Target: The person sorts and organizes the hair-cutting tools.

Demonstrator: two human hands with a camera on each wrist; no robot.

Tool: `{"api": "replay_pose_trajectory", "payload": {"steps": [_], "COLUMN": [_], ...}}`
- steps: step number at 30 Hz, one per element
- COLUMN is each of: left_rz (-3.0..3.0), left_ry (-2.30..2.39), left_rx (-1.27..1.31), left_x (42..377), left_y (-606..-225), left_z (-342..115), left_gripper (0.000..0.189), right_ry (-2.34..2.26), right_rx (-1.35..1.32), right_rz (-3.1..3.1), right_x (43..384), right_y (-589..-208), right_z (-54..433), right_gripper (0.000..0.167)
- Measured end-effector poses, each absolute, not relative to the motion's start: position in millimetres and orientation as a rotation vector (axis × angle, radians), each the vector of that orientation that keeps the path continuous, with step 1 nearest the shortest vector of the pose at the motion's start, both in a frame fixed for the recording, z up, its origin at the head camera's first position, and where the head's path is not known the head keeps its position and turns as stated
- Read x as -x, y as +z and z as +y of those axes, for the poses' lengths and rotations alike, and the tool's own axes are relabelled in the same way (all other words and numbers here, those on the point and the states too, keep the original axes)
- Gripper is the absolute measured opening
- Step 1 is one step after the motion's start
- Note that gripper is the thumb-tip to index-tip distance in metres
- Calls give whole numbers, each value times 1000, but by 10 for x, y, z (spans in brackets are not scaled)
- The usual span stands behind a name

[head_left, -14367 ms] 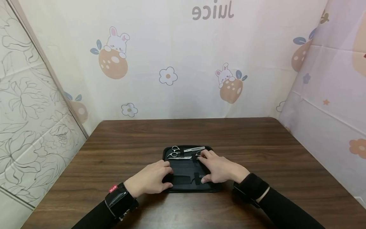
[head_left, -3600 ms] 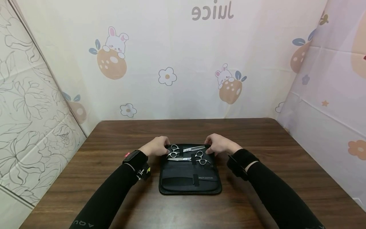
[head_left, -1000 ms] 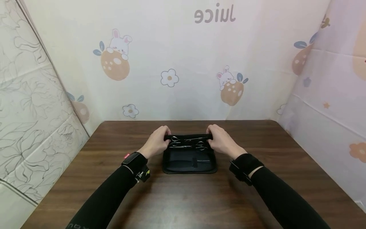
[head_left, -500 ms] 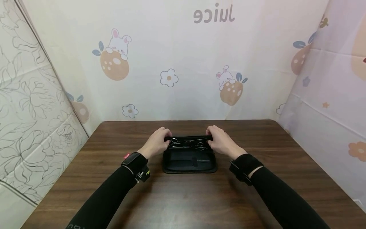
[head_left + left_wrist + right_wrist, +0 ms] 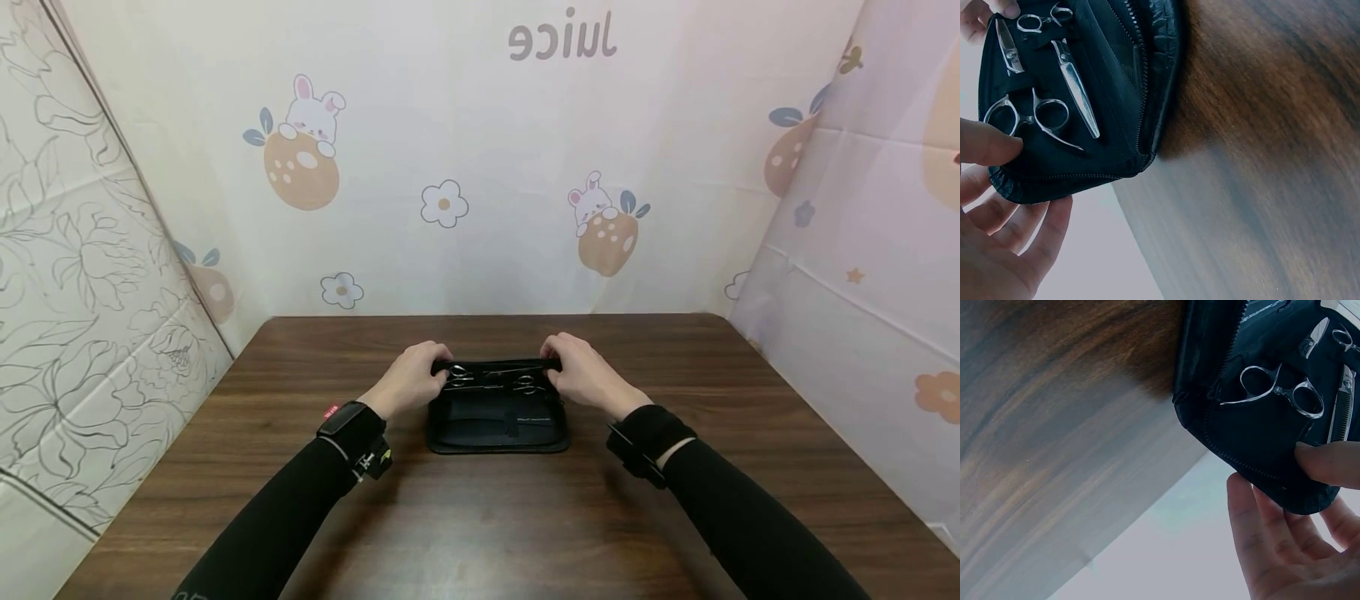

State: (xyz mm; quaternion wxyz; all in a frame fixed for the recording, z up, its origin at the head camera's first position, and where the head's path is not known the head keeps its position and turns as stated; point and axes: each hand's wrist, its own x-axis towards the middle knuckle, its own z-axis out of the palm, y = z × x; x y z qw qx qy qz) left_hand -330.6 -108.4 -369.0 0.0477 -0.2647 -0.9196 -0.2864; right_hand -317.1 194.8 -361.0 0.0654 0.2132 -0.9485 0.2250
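A black zippered scissors case (image 5: pixel 498 444) lies unfolded on the table, its far half tilted up. At that half's far left corner my left hand (image 5: pixel 408 379) pinches the edge, thumb inside and fingers behind. My right hand (image 5: pixel 588 375) grips the far right corner the same way. Strapped inside the raised half are silver scissors (image 5: pixel 1074 87) and a pair of thinning shears (image 5: pixel 1342 406) with a toothed blade. In the near half, a dark flat shape (image 5: pixel 472 430) lies under a strap; its kind is hard to tell.
The brown wood-grain table (image 5: pixel 480 525) reaches back to a pale curtain (image 5: pixel 510 250) printed with rabbits and fruit. More patterned curtain hangs on both sides. Each wrist carries a black strapped device, such as the left wrist device (image 5: pixel 352 433).
Earlier the case lay flat, with my right hand at the scissors; then both hands moved to its far corners. Its far half has since risen and the case sits farther back. Lately it dips slightly.
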Motion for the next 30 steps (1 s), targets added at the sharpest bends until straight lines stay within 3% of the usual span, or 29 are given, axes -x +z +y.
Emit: {"api": "replay_pose_trajectory", "payload": {"steps": [30], "left_rz": [-2859], "left_ry": [-1088], "left_rx": [1005], "left_x": [3273], "left_y": [-3654], "left_z": [-1109], "left_gripper": [24], "right_ry": [938], "right_rx": [-819], "right_rz": [-3013], "right_x": [3098], "right_y": [-3459], "right_z": [2105], "right_gripper": [24]}}
